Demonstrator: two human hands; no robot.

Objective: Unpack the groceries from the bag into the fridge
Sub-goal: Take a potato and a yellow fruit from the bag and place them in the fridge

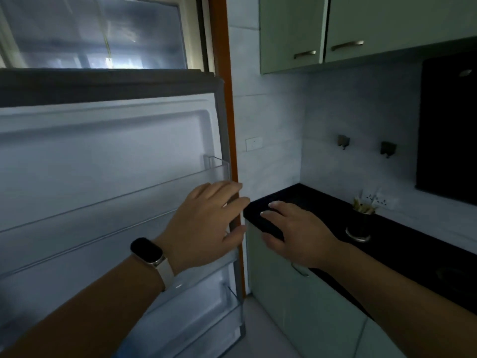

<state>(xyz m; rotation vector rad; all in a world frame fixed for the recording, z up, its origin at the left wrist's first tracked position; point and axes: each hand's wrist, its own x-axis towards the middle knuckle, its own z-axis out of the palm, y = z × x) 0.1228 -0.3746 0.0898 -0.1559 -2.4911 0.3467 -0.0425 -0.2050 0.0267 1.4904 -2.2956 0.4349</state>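
Open fridge door (103, 156) filling the left half of the head view, pale inner liner facing the camera, grey gasket down its right edge. Clear door shelf (216, 166) high on the liner, lower door bin (232, 298) near the bottom corner, nothing visible in either.

Left hand (206, 220) raised in front of the door's right edge, palm away from the camera, holding nothing. Fingers (232, 188) nearly straight and slightly spread, tips lying across the gasket and just past it, level with the underside of the clear door shelf. Cannot tell whether pressing on the edge or only in front of it. Smartwatch (147, 250) with a pale strap on that wrist.

Right hand (296, 233) just beside the left, apart from the door, hovering at the near corner of the black countertop (322, 200). Fingers loose and spread, pointing toward the door edge, gripping nothing.

Narrow orange trim (222, 73) between door and tiled wall. Steel cup (361, 226) of pale sticks standing on the countertop, well to the right of the hands. Pale green wall cabinets (291, 34) above, matching base cabinet (284, 293) below the counter. Two dark wall hooks (343, 142) on the tiles. Window (103, 34) above the door's top.
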